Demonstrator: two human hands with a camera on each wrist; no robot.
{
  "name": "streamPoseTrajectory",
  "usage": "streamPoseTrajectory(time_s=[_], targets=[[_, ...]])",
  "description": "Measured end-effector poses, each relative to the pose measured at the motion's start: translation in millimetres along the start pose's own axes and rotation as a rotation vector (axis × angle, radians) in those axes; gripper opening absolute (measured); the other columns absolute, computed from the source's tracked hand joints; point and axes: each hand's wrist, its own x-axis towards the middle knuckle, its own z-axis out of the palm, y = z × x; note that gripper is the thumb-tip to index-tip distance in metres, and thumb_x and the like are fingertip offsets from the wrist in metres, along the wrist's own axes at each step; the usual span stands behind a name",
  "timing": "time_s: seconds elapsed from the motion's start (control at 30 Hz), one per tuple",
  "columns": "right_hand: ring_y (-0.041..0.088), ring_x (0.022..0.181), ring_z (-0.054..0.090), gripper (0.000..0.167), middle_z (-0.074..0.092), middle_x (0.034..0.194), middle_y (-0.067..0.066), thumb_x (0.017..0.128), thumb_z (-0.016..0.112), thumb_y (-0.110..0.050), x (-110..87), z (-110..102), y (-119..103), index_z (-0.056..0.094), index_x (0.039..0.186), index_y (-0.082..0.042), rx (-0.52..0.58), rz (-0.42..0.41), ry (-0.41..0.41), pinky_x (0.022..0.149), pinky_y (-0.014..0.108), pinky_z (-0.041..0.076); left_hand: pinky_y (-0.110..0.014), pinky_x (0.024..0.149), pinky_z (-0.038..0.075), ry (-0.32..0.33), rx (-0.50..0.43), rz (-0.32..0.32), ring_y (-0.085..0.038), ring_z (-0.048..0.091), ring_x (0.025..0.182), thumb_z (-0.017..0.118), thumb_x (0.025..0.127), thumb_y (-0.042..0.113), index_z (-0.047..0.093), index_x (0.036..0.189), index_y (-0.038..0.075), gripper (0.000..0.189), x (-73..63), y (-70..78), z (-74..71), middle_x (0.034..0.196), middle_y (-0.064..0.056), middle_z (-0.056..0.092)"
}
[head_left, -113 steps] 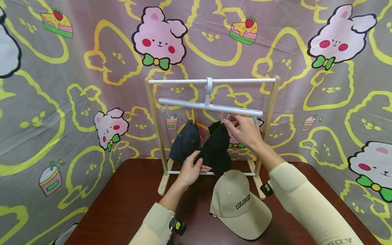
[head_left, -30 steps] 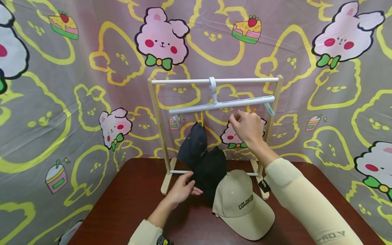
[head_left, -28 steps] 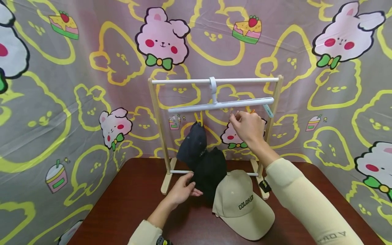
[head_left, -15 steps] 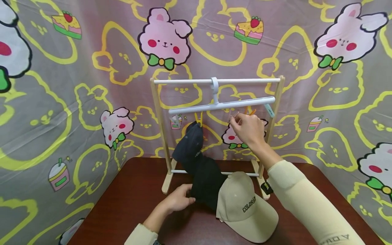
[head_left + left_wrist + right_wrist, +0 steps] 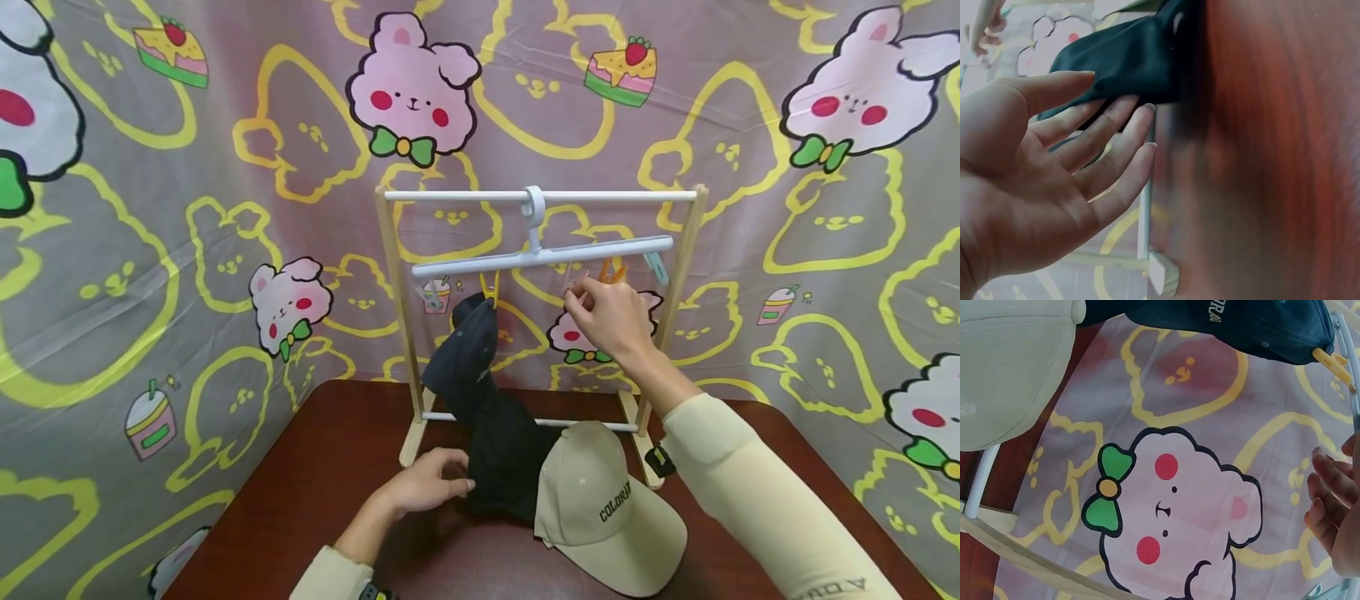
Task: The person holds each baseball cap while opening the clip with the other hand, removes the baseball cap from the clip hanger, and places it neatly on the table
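A navy cap (image 5: 467, 354) hangs by a yellow clothespin (image 5: 490, 288) from the white hanger (image 5: 562, 252). Below it, a black cap (image 5: 506, 458) lies on the table against the beige cap (image 5: 588, 483), which has COLORADO lettering. My left hand (image 5: 431, 482) is beside the black cap, palm towards it; in the left wrist view its fingers (image 5: 1116, 140) are loosely extended, fingertips at the cloth. Up under the hanger, my right hand (image 5: 611, 317) pinches a pink clothespin (image 5: 577, 275), mostly covered by the fingers. No cap hangs from that clothespin.
The hanger tilts on the rack's top bar (image 5: 637, 196), right end higher. An orange clothespin (image 5: 611, 271), a light-blue clothespin (image 5: 655, 267) and a grey clothespin (image 5: 427, 292) also hang from it. The rack's wooden feet (image 5: 414, 442) stand on the brown table (image 5: 300, 500).
The black cap has come off the pink clothespin and dropped to the table. My left hand has moved down and left with it. The hanger's tilt has reversed; my right hand stays up.
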Motion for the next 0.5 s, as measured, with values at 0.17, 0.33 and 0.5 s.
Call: streamPoseTrajectory(time_s=[0.17, 0.33, 0.5], targets=[[0.018, 0.053, 0.061, 0.018, 0.070, 0.068, 0.003, 0.097, 0.062, -0.020, 0.4, 1.3, -3.2, 0.075, 0.093, -0.008, 0.029, -0.083, -0.023, 0.047, 0.036, 0.047, -0.042, 0.079, 0.058, 0.109, -0.023, 0.010, -0.037, 0.069, 0.090, 0.066, 0.099, 0.007, 0.066, 0.109, -0.003, 0.014, -3.7, 0.1, -17.5, 0.100, -0.020, 0.070], [0.020, 0.067, 0.067, 0.014, 0.073, 0.082, 0.006, 0.095, 0.062, -0.014, 0.7, 3.9, -8.0, 0.072, 0.100, -0.005, 0.088, -0.144, -0.041, 0.058, 0.039, 0.055, -0.040, 0.079, 0.059, 0.279, -0.056, 0.014, -0.030, 0.070, 0.091, 0.068, 0.098, 0.008, 0.065, 0.114, 0.002, 0.017, -5.2, 2.4, -31.2, 0.102, -0.013, 0.069], [0.023, 0.078, 0.069, 0.017, 0.072, 0.094, 0.011, 0.094, 0.061, -0.009, 1.7, 6.3, -12.1, 0.071, 0.105, -0.003, 0.129, -0.170, -0.034, 0.065, 0.042, 0.057, -0.034, 0.074, 0.058, 0.518, -0.167, 0.023, -0.026, 0.066, 0.088, 0.075, 0.093, 0.008, 0.056, 0.116, 0.002, 0.031, -0.9, 11.9, -40.3, 0.105, -0.013, 0.061]])
